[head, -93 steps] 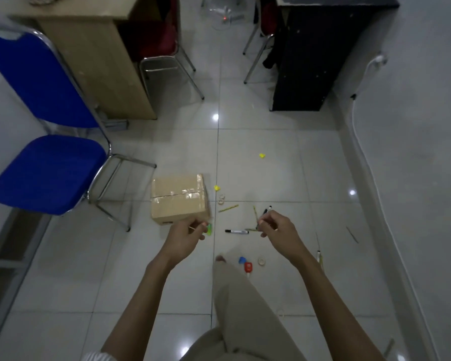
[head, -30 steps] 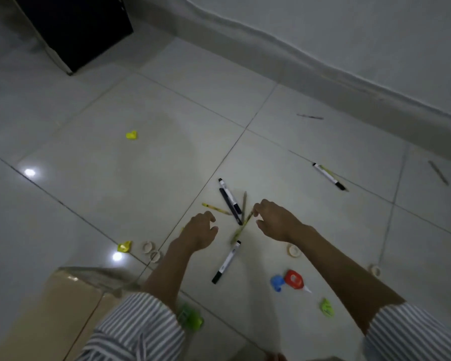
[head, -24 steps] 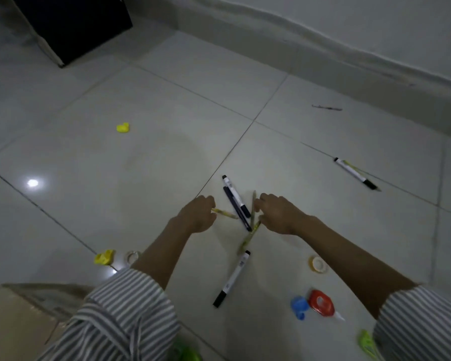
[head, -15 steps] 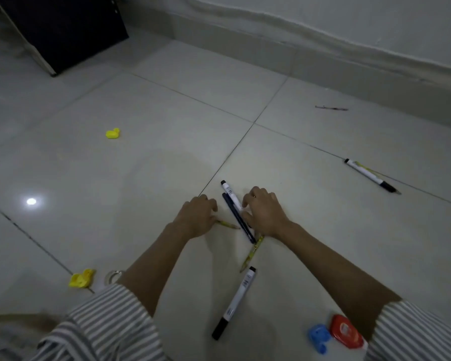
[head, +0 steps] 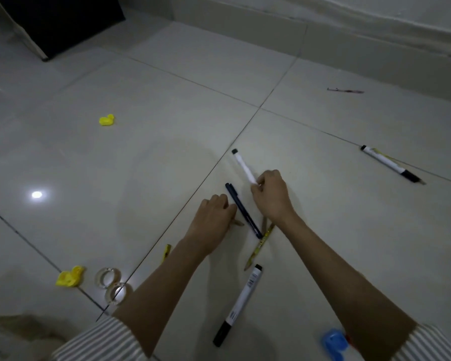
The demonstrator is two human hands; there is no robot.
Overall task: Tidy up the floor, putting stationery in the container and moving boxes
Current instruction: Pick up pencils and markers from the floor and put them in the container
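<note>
White plastic, light, stiff and slick, the black-capped marker [head: 242,165] on the floor tile by the grout line suits its mid-barrel pinch by the right hand [head: 271,196]; the left hand [head: 214,217] curls on a yellow pencil [head: 236,223].

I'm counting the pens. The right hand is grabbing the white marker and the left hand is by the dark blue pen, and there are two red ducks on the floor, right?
Nearly: the head view shows the ducks are yellow, not red. The rest holds.
</note>
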